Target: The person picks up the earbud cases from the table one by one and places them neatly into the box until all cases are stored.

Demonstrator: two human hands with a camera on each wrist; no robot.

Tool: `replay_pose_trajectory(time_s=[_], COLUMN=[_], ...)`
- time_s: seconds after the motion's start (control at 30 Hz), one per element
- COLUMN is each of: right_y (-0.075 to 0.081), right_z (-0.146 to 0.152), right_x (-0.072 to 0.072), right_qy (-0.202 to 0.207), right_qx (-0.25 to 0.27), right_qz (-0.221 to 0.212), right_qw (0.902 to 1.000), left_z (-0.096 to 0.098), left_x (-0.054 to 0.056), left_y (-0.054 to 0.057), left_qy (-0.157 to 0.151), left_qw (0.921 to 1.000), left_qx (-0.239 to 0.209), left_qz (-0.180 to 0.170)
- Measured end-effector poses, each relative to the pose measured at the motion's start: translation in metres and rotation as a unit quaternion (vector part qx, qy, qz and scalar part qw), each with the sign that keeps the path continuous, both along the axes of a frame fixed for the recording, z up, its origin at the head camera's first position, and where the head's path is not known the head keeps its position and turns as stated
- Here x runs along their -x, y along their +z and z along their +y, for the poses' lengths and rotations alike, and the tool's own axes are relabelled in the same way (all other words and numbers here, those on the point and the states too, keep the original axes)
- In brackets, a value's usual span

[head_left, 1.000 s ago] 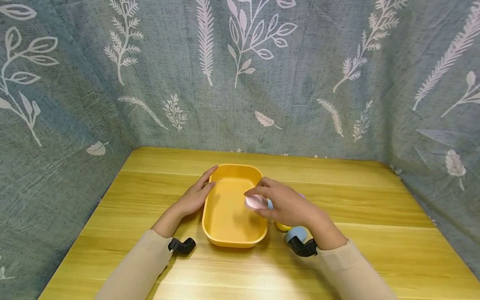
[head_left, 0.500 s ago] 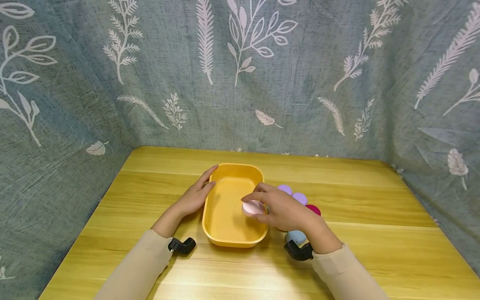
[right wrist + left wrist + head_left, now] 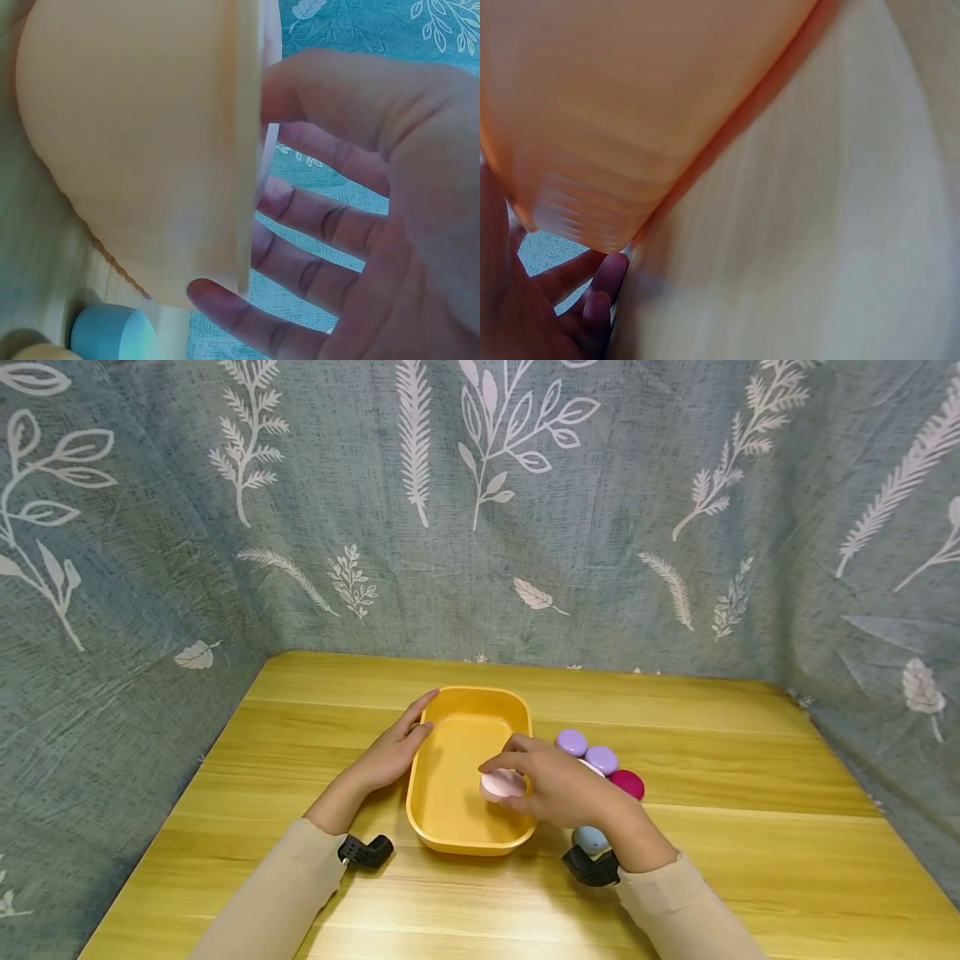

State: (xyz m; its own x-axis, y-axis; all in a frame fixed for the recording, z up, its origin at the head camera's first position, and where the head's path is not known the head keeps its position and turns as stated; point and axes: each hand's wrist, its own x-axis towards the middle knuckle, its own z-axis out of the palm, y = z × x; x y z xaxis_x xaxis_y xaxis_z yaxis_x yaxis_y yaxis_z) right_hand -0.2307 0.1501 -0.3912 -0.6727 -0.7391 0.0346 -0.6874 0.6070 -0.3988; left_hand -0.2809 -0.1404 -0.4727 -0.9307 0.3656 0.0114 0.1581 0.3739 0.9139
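A yellow rectangular basin (image 3: pixel 461 781) with rounded corners stands on the table. My left hand (image 3: pixel 386 756) holds its left side near the far corner, the thumb over the rim; in the left wrist view several fingertips (image 3: pixel 611 274) lie close by that corner. My right hand (image 3: pixel 558 781) pinches a pale pink round disc (image 3: pixel 501 785) between thumb and fingers, over the basin's right part. In the right wrist view the basin's wall (image 3: pixel 142 150) covers most of the disc, and the little finger reaches down outside the rim.
Right of the basin lie two lilac discs (image 3: pixel 572 743), a dark red disc (image 3: pixel 627 784) and a white piece mostly covered by my hand. A light blue short cylinder (image 3: pixel 591 839) sits near my right wrist, with a yellow piece (image 3: pixel 45 352) beside it. A patterned curtain (image 3: pixel 450 593) backs the table.
My right hand has moved slightly left and towards me, lower over the basin, with the pink disc. The lilac and dark red discs have come into view. The left hand keeps its place.
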Motion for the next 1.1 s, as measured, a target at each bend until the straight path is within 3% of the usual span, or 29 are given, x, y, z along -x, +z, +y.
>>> replay_pose_trajectory(time_s=[0.73, 1.1], right_y=[-0.008, -0.012], right_z=[-0.005, -0.009], right_x=[0.000, -0.001], right_qy=[0.006, 0.005], right_qx=[0.007, -0.017], right_qz=[0.003, -0.006], right_qw=[1.0000, 0.9998], left_z=[0.000, 0.001], left_x=[0.000, 0.000], left_y=[0.000, 0.001], left_qy=[0.004, 0.006], left_qw=[1.0000, 1.0000], left_qx=[0.002, 0.003], left_qz=[-0.004, -0.006])
